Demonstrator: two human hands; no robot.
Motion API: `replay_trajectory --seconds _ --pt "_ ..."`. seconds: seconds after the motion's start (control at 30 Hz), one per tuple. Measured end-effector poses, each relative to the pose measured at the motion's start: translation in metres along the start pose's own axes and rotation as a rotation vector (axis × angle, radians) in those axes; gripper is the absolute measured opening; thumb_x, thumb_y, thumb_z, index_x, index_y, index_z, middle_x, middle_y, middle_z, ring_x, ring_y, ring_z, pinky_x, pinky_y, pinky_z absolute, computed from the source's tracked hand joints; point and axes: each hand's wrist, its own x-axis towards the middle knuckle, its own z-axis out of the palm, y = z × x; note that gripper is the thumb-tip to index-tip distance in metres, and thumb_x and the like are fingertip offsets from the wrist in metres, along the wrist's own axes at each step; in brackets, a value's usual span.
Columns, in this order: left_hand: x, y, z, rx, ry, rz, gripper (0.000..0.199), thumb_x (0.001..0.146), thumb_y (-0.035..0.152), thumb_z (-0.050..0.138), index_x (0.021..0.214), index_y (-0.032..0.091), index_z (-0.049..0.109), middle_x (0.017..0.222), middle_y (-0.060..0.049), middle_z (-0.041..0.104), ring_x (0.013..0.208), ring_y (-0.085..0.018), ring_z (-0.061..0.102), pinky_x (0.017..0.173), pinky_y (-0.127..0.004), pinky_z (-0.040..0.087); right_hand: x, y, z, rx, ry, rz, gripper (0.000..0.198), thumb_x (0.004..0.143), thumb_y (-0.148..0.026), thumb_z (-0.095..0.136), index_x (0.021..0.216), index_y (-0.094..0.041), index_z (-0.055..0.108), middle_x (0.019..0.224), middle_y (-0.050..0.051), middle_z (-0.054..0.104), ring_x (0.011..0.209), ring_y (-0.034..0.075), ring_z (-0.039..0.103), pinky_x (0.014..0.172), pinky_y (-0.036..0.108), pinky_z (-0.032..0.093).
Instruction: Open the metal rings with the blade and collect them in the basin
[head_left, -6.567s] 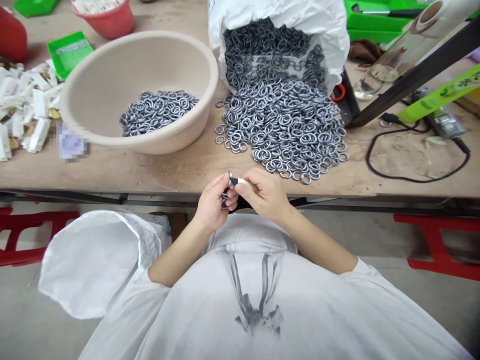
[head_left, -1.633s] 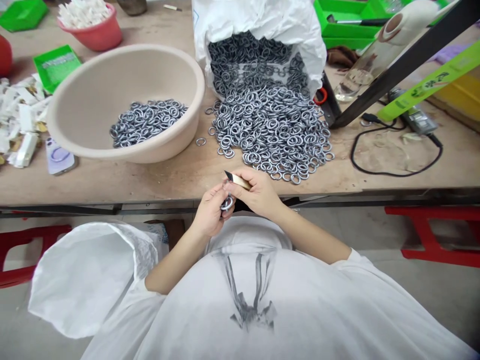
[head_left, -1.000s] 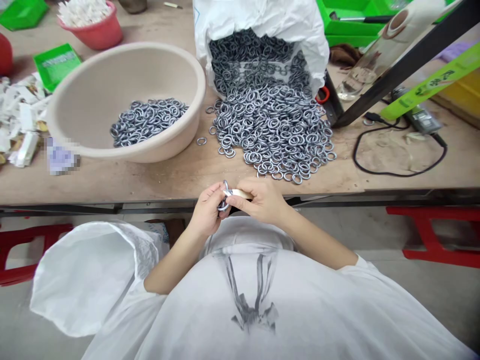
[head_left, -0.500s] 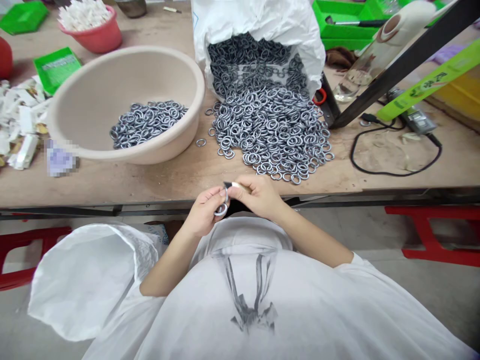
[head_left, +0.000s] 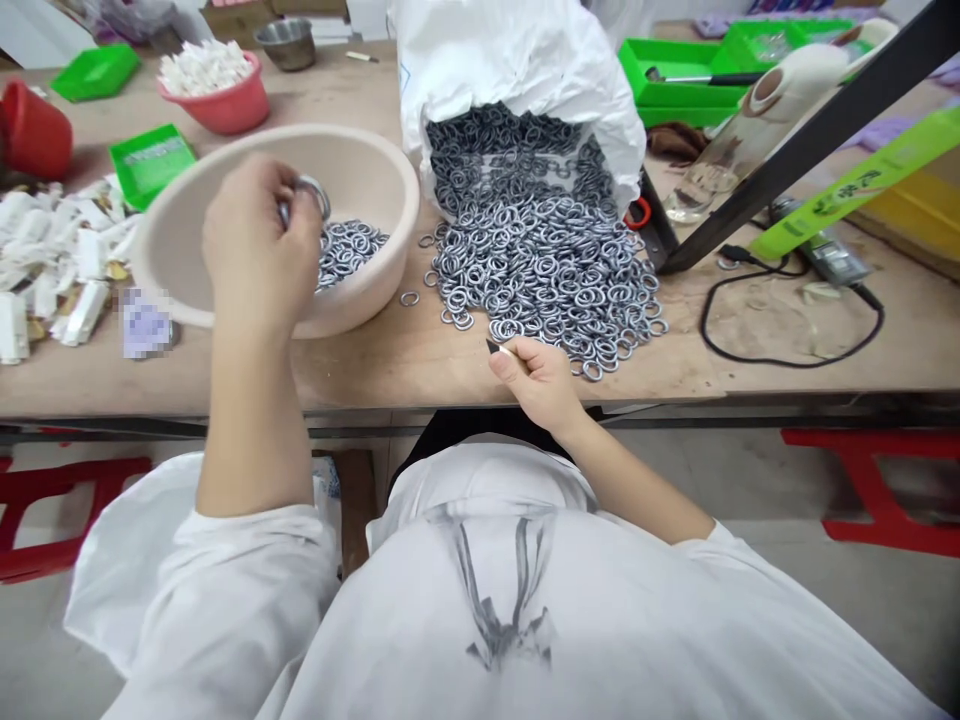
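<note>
My left hand [head_left: 262,240] is raised over the beige basin [head_left: 172,190], closed on metal rings [head_left: 313,195]; how many it holds is partly hidden. Inside the basin lies a heap of grey metal rings [head_left: 349,250]. My right hand [head_left: 541,380] is near the table's front edge, its fingers wrapped round a small dark-tipped tool [head_left: 495,348] with a pale shaft. Just beyond that hand, a big pile of the same rings [head_left: 555,270] spills out of a white sack [head_left: 517,60] lying on its side. One loose ring [head_left: 409,298] rests between basin and pile.
White pieces [head_left: 60,250] lie heaped at the left, near a green tray [head_left: 152,165] and a red bowl [head_left: 232,105] of white parts. A dark metal post [head_left: 795,140] slants across the right, beside a black cable [head_left: 705,320]. Red stools [head_left: 892,480] stand below the table.
My left hand has moved from beside my right hand up and left over the basin, carrying rings. My right hand has shifted slightly right, still holding the tool.
</note>
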Motion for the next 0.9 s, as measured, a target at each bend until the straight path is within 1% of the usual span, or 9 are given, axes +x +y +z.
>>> replay_trajectory --seconds 0.07,0.13,0.23,0.37,0.47,0.6,0.67,0.73,0.9 --pt "0.015 -0.011 0.004 0.252 -0.176 -0.043 0.034 0.086 0.035 0.063 0.11 0.013 0.071 0.116 -0.013 0.066 0.118 -0.032 0.052 0.107 -0.056 0.035 0.0 0.003 -0.004 0.01 0.025 0.001 0.049 0.089 -0.06 0.057 0.063 -0.019 0.048 0.058 -0.005 0.035 0.057 0.01 0.032 0.056 0.027 0.025" --pt "0.02 -0.019 0.009 0.24 -0.272 -0.072 0.037 0.075 0.043 0.073 0.102 0.018 0.075 0.111 -0.01 0.069 0.129 -0.036 0.046 0.108 -0.053 0.031 -0.001 0.007 -0.009 0.019 0.05 0.015 0.049 0.088 -0.061 0.058 0.064 -0.019 0.051 0.058 -0.005 0.037 0.056 0.01 0.033 0.055 0.027 0.025" --pt "0.017 -0.025 0.013 0.143 -0.234 -0.041 0.029 0.069 0.042 0.075 0.092 0.024 0.076 0.102 -0.005 0.071 0.13 -0.035 0.046 0.107 -0.048 0.031 -0.001 0.013 -0.016 0.014 0.095 0.041 0.051 0.086 -0.066 0.058 0.065 -0.019 0.054 0.058 -0.003 0.042 0.057 0.011 0.037 0.057 0.028 0.029" --pt "0.014 -0.022 0.01 0.251 -0.221 -0.075 0.022 0.077 0.036 0.064 0.088 0.022 0.075 0.101 -0.004 0.071 0.12 -0.033 0.053 0.106 -0.048 0.031 -0.002 0.021 -0.02 0.022 0.131 0.038 0.052 0.087 -0.066 0.056 0.066 -0.019 0.057 0.058 -0.002 0.045 0.058 0.012 0.039 0.057 0.028 0.031" --pt "0.01 -0.018 0.008 0.244 -0.221 -0.086 0.018 0.079 0.036 0.063 0.084 0.022 0.073 0.093 -0.003 0.071 0.121 -0.031 0.053 0.107 -0.045 0.032 -0.004 0.027 -0.019 0.003 0.154 0.018 0.049 0.087 -0.063 0.057 0.067 -0.019 0.058 0.058 -0.003 0.045 0.057 0.011 0.039 0.056 0.027 0.031" --pt "-0.014 -0.001 0.02 0.174 -0.099 0.183 0.02 0.09 0.033 0.055 0.099 0.025 0.071 0.1 -0.002 0.071 0.112 -0.026 0.059 0.101 -0.041 0.039 -0.009 0.034 -0.017 -0.027 0.193 -0.034 0.045 0.088 -0.06 0.058 0.068 -0.019 0.057 0.06 -0.002 0.048 0.058 0.012 0.041 0.057 0.028 0.032" --pt "-0.032 0.01 0.035 0.199 -0.175 0.348 0.027 0.095 0.033 0.046 0.099 0.021 0.07 0.1 -0.007 0.071 0.101 -0.026 0.062 0.093 -0.042 0.044 -0.01 0.037 -0.017 -0.024 0.203 -0.047 0.045 0.088 -0.06 0.057 0.068 -0.02 0.057 0.06 -0.002 0.047 0.058 0.012 0.041 0.058 0.028 0.033" --pt "-0.047 0.018 0.053 0.308 -0.362 0.454 0.032 0.097 0.029 0.04 0.099 0.019 0.07 0.101 -0.011 0.071 0.099 -0.029 0.063 0.093 -0.045 0.044 -0.01 0.038 -0.017 -0.005 0.214 -0.052 0.045 0.088 -0.06 0.057 0.068 -0.02 0.056 0.06 -0.002 0.046 0.057 0.012 0.04 0.058 0.028 0.032" --pt "-0.055 0.016 0.089 0.453 -0.62 0.401 0.036 0.095 0.016 0.035 0.115 0.013 0.064 0.118 -0.02 0.066 0.11 -0.033 0.061 0.089 -0.043 0.047 -0.01 0.038 -0.018 0.013 0.219 -0.052 0.049 0.088 -0.064 0.054 0.067 -0.02 0.053 0.059 -0.003 0.044 0.056 0.012 0.038 0.057 0.028 0.031"
